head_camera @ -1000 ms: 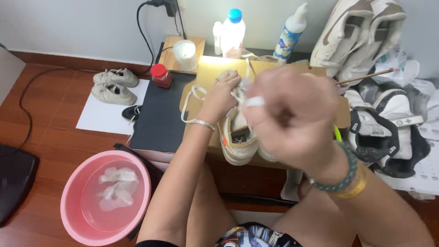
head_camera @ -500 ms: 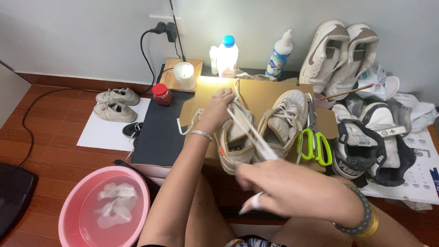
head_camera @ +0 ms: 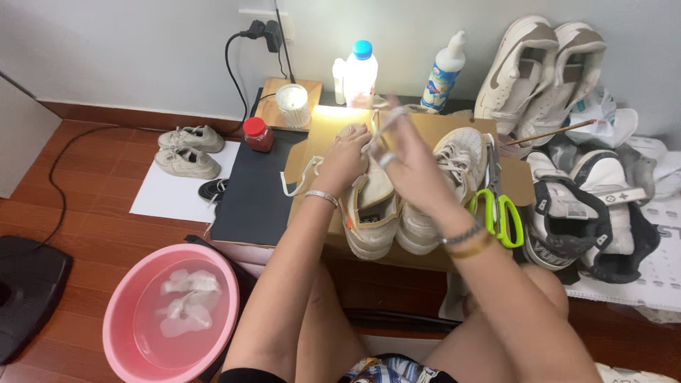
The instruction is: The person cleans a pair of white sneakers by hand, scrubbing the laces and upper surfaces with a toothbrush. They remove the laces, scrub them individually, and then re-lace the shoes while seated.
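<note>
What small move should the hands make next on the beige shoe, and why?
Probably draw the white lace further out with the right hand, since it is pinched above the beige shoe while the left hand steadies that shoe.

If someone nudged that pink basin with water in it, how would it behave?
The pink basin would probably feel heavy, since it holds water and soaking white pieces. The water would likely slosh over if shoved fast. On the smooth wooden floor it might slide rather than tip, being wide and low.
</note>
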